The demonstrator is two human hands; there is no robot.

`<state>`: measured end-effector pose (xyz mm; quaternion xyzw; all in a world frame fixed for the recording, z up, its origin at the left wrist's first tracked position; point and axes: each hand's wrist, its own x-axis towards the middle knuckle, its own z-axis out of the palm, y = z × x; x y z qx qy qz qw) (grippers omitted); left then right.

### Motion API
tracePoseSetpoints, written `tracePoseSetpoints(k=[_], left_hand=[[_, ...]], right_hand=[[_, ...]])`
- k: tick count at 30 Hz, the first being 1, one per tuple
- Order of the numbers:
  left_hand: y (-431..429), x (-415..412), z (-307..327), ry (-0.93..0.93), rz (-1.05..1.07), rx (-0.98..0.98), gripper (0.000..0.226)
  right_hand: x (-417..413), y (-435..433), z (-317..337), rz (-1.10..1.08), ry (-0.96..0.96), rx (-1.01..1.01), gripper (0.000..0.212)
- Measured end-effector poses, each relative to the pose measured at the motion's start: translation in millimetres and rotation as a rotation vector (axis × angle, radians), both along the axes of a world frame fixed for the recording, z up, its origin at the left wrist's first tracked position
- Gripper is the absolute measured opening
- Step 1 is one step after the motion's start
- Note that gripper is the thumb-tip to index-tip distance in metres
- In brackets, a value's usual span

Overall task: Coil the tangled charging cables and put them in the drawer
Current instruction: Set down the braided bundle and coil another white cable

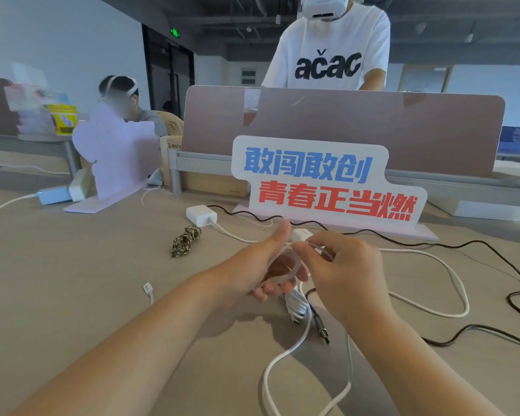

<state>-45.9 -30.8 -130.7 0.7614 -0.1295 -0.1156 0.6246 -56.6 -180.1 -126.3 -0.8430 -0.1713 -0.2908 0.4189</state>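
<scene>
White charging cable [296, 267]: looped round the curled fingers of the left hand [264, 265], thumb raised, above the table [72, 280] | right hand [342, 265] pinches a strand beside that thumb | slack trails toward the camera | bundled white coil [296, 307] and black cable [320, 325] lie just below the hands | white charger [200, 214] and braided cord bundle [186, 240] lie farther left.

black cable [493, 253] right, sign [327, 181] behind

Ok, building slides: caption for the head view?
Left hand and right hand coil a white charging cable over the desk beside a loose black cable.
</scene>
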Motion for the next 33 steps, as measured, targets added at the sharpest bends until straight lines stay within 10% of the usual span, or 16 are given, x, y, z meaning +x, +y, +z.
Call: tracePoseSetpoints(k=[8, 17, 22, 26, 30, 33], left_hand=[[6.0, 8.9, -1.7, -0.184, 0.272, -0.03, 0.049], [21.3, 17.2, 16.5, 0.166, 0.519, -1.158, 0.045], [26.3, 23.4, 11.9, 0.217, 0.541, -1.373, 0.04], [32.3, 28.3, 11.4, 0.224, 0.604, -1.141, 0.046], [18.5, 25.9, -0.6, 0.081, 0.764, -0.441, 0.044], [11.1, 20.6, -10.0, -0.31, 0.694, 0.311, 0.047]], right_hand=[[0.5, 2.1, 2.9, -0.062, 0.207, -0.01, 0.026], [-9.6, 3.4, 12.0, 0.234, 0.925, 0.112, 0.03], [-6.3, 0.0, 23.1, 0.369, 1.173, 0.603, 0.018], [-4.5, -3.0, 22.3, 0.364, 1.162, 0.632, 0.011], [-1.0, -1.7, 2.4, -0.001, 0.283, -0.367, 0.018], [-3.6, 6.1, -3.2, 0.187, -0.051, -0.506, 0.023]])
